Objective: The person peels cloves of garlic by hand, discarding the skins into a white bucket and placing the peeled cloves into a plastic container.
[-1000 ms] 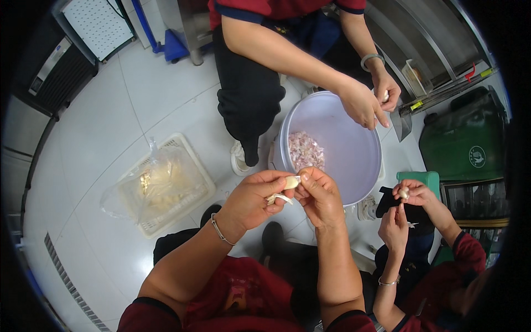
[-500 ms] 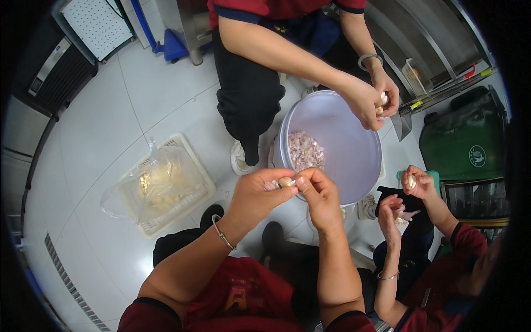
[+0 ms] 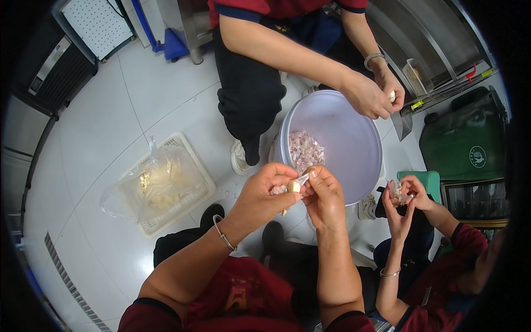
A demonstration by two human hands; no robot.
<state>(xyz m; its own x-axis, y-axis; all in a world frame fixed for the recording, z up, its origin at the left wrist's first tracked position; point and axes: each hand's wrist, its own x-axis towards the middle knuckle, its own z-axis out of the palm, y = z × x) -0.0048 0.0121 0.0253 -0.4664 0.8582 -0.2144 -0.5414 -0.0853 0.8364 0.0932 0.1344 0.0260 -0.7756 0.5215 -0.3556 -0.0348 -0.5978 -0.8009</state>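
Observation:
Between thumb and fingers my left hand [image 3: 261,187] holds a pale garlic clove [image 3: 293,187], with more pinkish pieces tucked in its palm. My right hand [image 3: 325,193] pinches a strip of thin garlic skin [image 3: 302,179] that stretches away from the clove. Both hands are close together over the near left rim of a large lavender bucket [image 3: 354,149]. A heap of pinkish-white garlic skins [image 3: 306,152] lies inside it on the left.
On the floor to the left, a white plastic basket [image 3: 206,187] holds a clear bag [image 3: 157,182] of peeled garlic. One co-worker's hands [image 3: 381,97] handle garlic above the bucket's far right rim; another's [image 3: 406,199] do so at the right. A green bin [image 3: 462,138] stands beyond.
The skin has been drawn out from the clove, which shows more of its pale side. My right hand has turned slightly. The right co-worker's hands have come together.

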